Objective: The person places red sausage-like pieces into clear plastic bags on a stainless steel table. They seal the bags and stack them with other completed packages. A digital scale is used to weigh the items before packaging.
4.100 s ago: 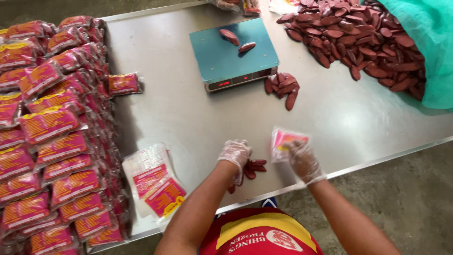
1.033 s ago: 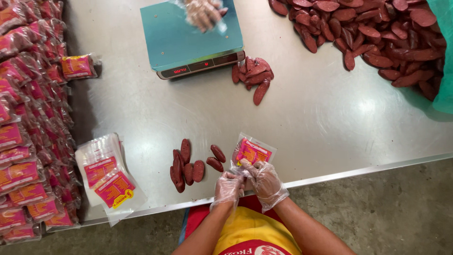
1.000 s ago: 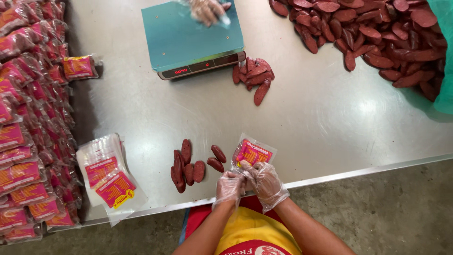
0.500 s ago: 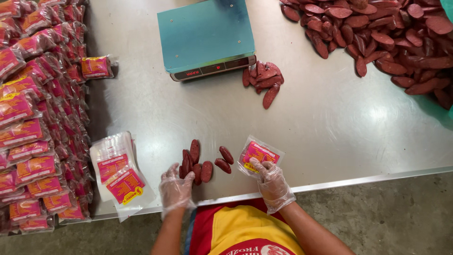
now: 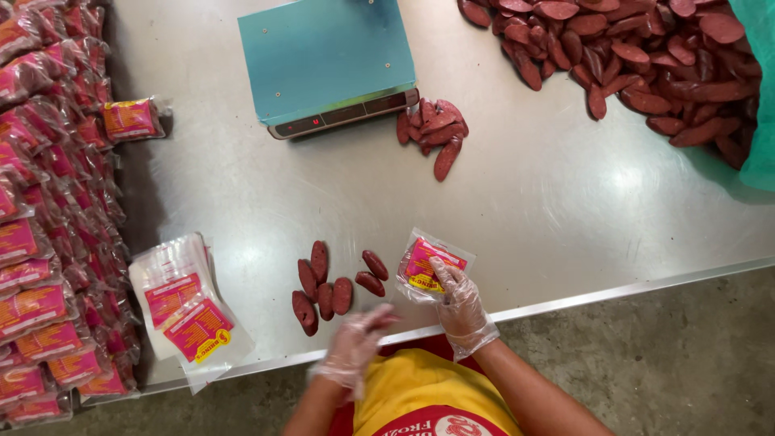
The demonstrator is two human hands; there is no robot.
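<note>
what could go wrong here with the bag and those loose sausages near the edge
1. The small cluster of sausages lies close to the table edge; the left hand, blurred beside it, might knock one off.
2. The right hand holds the printed bag only by a corner, so its gloved grip could slip.

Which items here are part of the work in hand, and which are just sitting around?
In hand: small plastic bag under right hand; seven sausages near left hand.

Lying about: scale; stack of empty bags; filled packs; big sausage heap.
</note>
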